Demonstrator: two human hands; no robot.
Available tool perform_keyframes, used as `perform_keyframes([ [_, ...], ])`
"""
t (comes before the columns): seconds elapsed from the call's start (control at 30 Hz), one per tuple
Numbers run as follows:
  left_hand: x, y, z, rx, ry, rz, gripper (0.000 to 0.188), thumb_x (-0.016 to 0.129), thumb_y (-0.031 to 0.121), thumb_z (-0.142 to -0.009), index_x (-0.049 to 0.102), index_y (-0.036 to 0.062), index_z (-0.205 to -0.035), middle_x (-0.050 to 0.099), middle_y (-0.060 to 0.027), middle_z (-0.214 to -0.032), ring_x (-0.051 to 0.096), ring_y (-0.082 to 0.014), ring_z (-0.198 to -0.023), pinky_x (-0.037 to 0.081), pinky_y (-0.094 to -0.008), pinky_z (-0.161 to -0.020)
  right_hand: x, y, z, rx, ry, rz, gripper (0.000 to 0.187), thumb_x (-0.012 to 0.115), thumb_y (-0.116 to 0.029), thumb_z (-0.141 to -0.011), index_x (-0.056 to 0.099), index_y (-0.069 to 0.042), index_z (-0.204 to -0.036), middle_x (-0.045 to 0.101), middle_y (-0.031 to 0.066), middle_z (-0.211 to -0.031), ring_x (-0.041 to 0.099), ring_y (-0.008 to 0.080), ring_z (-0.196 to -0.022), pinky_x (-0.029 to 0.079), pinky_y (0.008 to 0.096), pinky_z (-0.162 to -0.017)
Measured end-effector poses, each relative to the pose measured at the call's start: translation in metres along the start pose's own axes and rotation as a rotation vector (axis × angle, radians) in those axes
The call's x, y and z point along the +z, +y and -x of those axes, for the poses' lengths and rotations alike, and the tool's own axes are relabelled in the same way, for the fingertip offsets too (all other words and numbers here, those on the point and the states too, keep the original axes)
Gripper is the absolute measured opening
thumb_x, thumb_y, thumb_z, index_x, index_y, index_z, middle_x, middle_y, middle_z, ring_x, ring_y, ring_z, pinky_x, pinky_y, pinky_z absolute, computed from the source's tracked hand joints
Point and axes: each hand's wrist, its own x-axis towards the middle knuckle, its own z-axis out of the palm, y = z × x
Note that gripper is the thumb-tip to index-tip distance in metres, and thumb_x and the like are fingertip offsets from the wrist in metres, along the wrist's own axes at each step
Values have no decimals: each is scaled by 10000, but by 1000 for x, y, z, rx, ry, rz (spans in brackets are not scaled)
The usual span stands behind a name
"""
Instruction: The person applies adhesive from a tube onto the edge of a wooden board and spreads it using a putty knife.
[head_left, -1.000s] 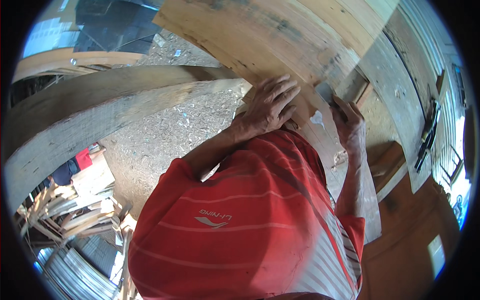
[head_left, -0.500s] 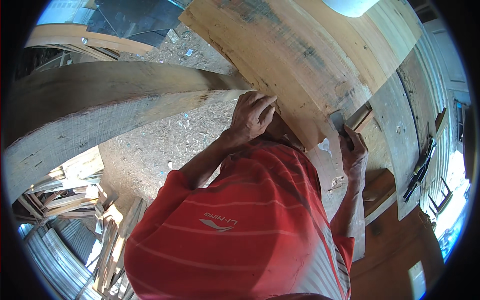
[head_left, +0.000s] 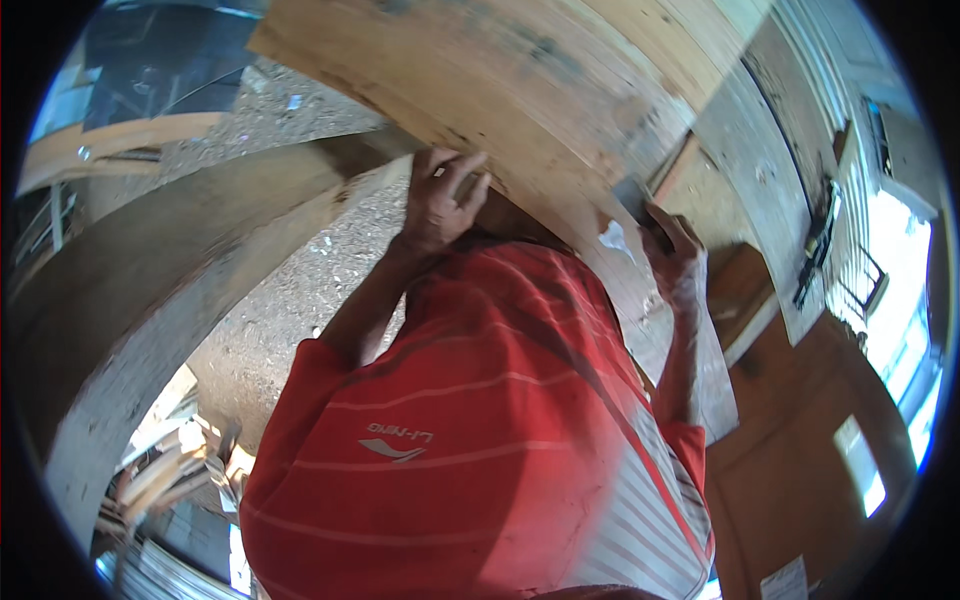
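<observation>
A wide wooden board [head_left: 480, 105] of joined planks, with dark stains, fills the upper middle. At its near edge is my left hand [head_left: 447, 200], fingers bent and apart, fingertips against the wood. My right hand [head_left: 680, 248] is closed round a flat grey scraper [head_left: 632, 196], whose blade lies at the board's near right part; the handle is mostly hidden by my fingers. A whitish torn patch [head_left: 614, 238] shows beside the scraper. To the left, a thick curved plank [head_left: 200, 220] reaches almost to my left hand.
Scrap wood [head_left: 175, 460] is piled at lower left on the littered ground [head_left: 265, 340]. On the right, a thin grey panel [head_left: 750, 150] carries a black tool [head_left: 822, 243]. A brown sheet [head_left: 800, 420] stands at lower right. Dark sheets [head_left: 165, 65] are at upper left.
The view has swung, so the board and both hands appear farther left. The white round thing at the top has left the picture. My right hand keeps the scraper; my left stays at the edge.
</observation>
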Motion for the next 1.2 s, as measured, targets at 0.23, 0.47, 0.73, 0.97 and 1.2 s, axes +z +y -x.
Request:
perform_keyframes([
  [0.23,3,-7,-4,45,-5,-4,385,835,95,-814,719,110,-1181,603,-86,-1021,583,-291,-953,505,-422,-824,0,1,0,24,-61,-142,398,790,-22,-890,716,-65,-1280,708,105,-972,723,194,-834,550,310,-716],
  [0.47,1,-6,-5,51,-5,-11,391,834,90,-812,717,107,-1185,601,-85,-1020,580,-292,-952,506,-423,-823,5,9,-1,-9,-76,-223,387,776,10,-905,728,-57,-1284,724,84,-1029,695,128,-889,526,262,-749],
  [0.73,0,-2,-5,57,-5,-16,413,827,62,-824,694,95,-1214,617,-113,-1030,590,-308,-959,509,-430,-843,13,5,-15,-61,-64,-215,384,777,-14,-901,719,-54,-1279,703,112,-979,730,205,-861,560,308,-735],
  [0.97,5,-3,-2,34,21,-25,408,821,59,-807,709,103,-1197,610,-96,-1041,589,-305,-957,513,-429,-830,16,-10,-38,-119,-40,-68,331,750,-17,-935,729,-47,-1263,723,110,-1036,724,189,-865,559,298,-758],
  [1.2,3,-1,-3,5,16,22,402,826,50,-788,732,106,-1175,616,-90,-1024,591,-299,-975,515,-419,-837,2,-37,-62,-106,-9,-53,309,753,-91,-930,731,-58,-1236,706,148,-1003,733,264,-857,574,372,-753],
])
